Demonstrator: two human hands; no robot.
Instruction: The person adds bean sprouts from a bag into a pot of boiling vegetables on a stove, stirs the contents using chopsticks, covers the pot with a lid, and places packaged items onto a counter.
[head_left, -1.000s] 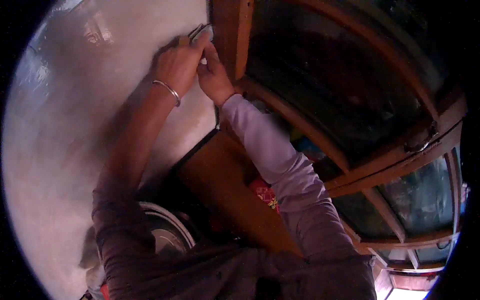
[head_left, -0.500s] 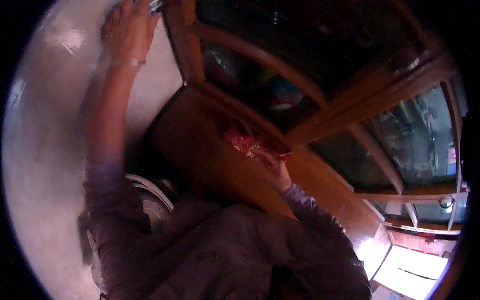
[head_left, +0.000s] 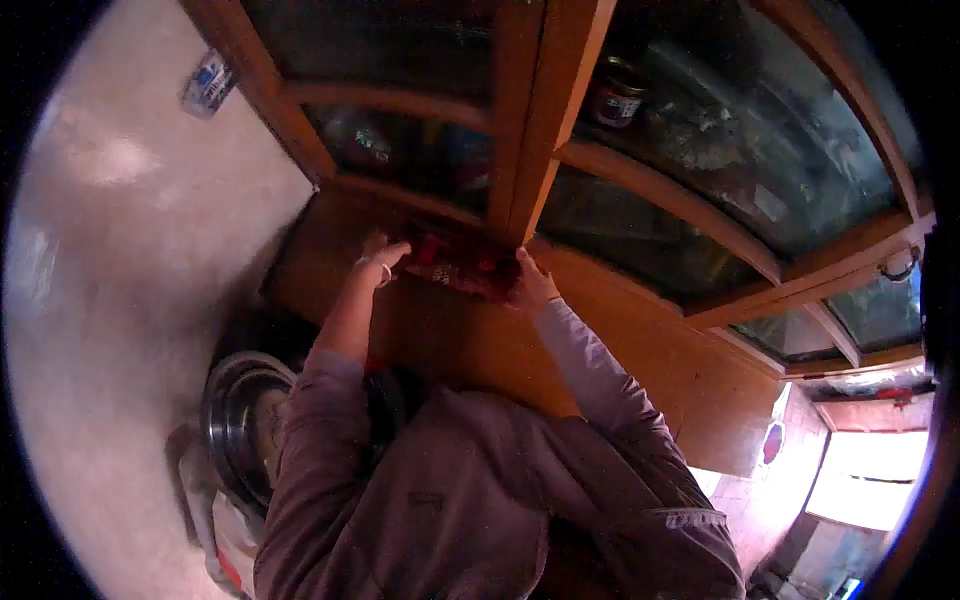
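A dark red packet with printed marks (head_left: pixel 460 268) lies across the wooden surface (head_left: pixel 450 335) at the foot of the glass-fronted cabinet. My left hand (head_left: pixel 385 254) holds its left end, with a metal bangle at the wrist. At the packet's right end, my right hand (head_left: pixel 533 280) grips the edge with the thumb side up. A small blue and white packet (head_left: pixel 209 84) is on the pale wall at the upper left, apart from both hands.
Wooden cabinet doors (head_left: pixel 575 75) with glass panes fill the top and right. Behind one pane stands a dark-lidded jar (head_left: pixel 617 95). A round metal vessel (head_left: pixel 232 425) is at the lower left. Bright light comes from an opening (head_left: pixel 868 480) at the lower right.
My left hand has come down from the small packet on the wall to the red packet. My right hand went to the red packet earlier and now holds its right end. The view has shifted right.
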